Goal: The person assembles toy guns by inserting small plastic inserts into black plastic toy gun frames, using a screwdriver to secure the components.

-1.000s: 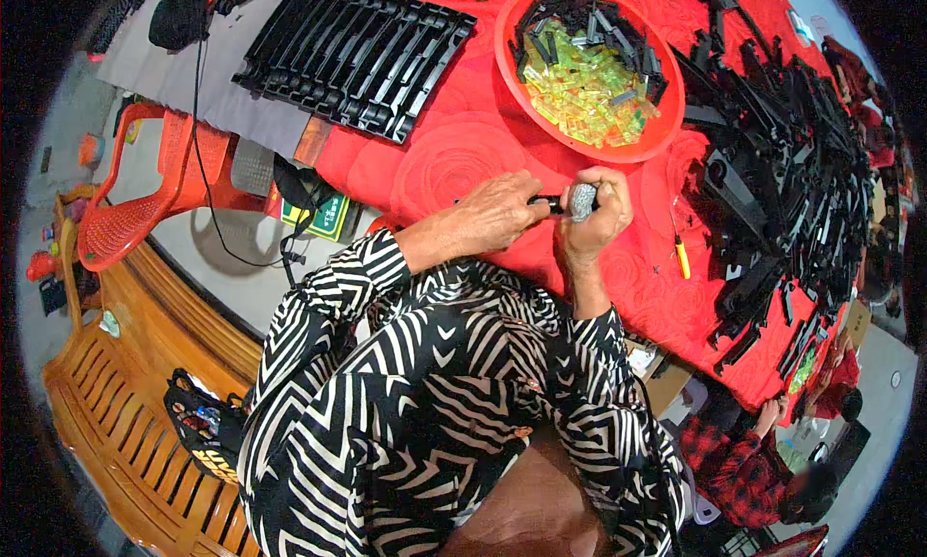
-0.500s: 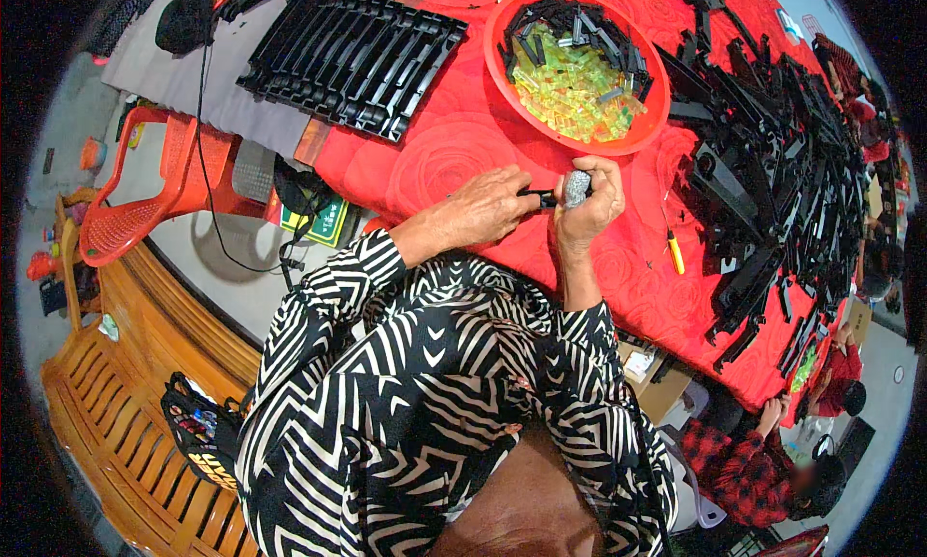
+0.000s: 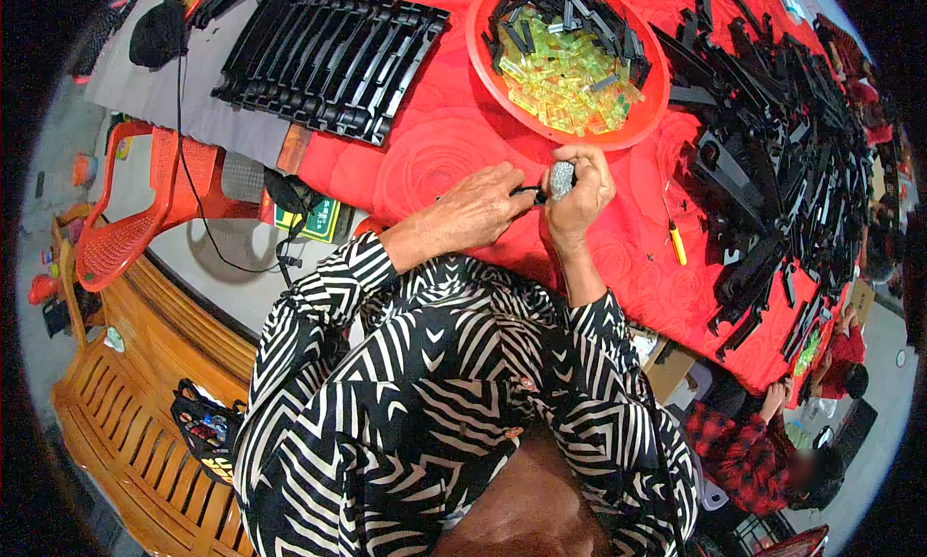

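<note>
Both of my hands meet over the red cloth. My left hand (image 3: 483, 206) is closed, its fingertips pinching a small black plastic piece (image 3: 526, 192) that extends toward the right hand. Wrapped in the fingers of my right hand (image 3: 583, 192) is a grey speckled, rounded object (image 3: 561, 179); its kind is hard to tell, and its lower part is hidden in the palm. Black piece and grey object touch or nearly touch between the hands. Just beyond them stands a red basin (image 3: 649, 123) with clear yellow-green plastic pieces (image 3: 565, 89) and short black parts (image 3: 526, 36).
A large heap of long black plastic parts (image 3: 763, 161) covers the table's right side. Nearer lies a yellow-handled screwdriver (image 3: 677, 245). Black ribbed parts (image 3: 333, 60) lie in a row at the far left. A red chair (image 3: 159, 185) and wooden bench (image 3: 126, 422) stand left; co-workers sit right.
The whole view has shifted slightly. My hands keep the same hold, the right one turned a little around the grey object.
</note>
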Demonstrator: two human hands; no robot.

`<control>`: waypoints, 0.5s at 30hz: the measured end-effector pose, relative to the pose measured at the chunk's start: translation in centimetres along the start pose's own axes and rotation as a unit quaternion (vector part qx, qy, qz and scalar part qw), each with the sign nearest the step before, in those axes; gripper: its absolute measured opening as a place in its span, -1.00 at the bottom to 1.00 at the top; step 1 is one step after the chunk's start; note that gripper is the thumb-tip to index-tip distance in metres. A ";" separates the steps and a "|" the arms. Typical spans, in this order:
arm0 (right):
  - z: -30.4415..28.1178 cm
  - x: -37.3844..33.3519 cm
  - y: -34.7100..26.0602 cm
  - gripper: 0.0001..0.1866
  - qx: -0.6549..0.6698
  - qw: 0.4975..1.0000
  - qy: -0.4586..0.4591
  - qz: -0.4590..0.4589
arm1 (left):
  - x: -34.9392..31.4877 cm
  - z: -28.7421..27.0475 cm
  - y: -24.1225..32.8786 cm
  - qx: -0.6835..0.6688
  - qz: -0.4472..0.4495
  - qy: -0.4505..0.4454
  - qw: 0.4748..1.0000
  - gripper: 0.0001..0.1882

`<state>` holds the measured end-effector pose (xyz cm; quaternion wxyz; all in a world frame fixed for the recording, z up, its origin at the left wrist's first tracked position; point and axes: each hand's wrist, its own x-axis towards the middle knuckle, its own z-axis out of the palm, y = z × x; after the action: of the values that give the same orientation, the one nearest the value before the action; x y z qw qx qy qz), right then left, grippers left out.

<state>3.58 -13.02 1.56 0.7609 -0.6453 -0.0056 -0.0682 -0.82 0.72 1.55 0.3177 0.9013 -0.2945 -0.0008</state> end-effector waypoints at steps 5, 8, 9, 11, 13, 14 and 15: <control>-0.5 0.4 0.9 -0.72 0.016 0.999 -0.010 -0.036 | 0.1 0.2 0.0 0.010 0.019 0.042 0.999 -0.79; 0.4 -0.2 -1.1 -0.74 0.113 0.993 0.019 0.016 | -0.7 0.0 0.3 0.016 0.009 0.079 0.997 -0.82; 0.3 0.0 -1.2 -0.75 0.157 0.986 0.051 0.039 | -0.7 0.1 0.2 0.020 0.013 0.080 0.997 -0.82; -0.2 0.1 -0.9 -0.75 0.178 0.980 0.076 0.046 | -0.6 0.4 0.1 0.016 0.008 0.079 0.997 -0.86; -0.4 0.2 -0.6 -0.75 0.214 0.973 0.079 0.027 | -0.8 0.4 0.1 0.024 0.012 0.089 0.996 -0.88; -0.5 0.3 -0.3 -0.75 0.216 0.973 0.080 0.029 | -0.9 0.5 0.1 0.028 0.013 0.099 0.995 -0.89; -0.4 0.3 -0.4 -0.75 0.218 0.972 0.081 0.028 | -0.9 0.4 0.2 0.030 0.014 0.098 0.995 -0.89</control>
<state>3.80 -13.52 1.90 0.8827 -0.4562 0.0594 -0.0962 -1.71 0.83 1.15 0.3181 0.9017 -0.2749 0.1006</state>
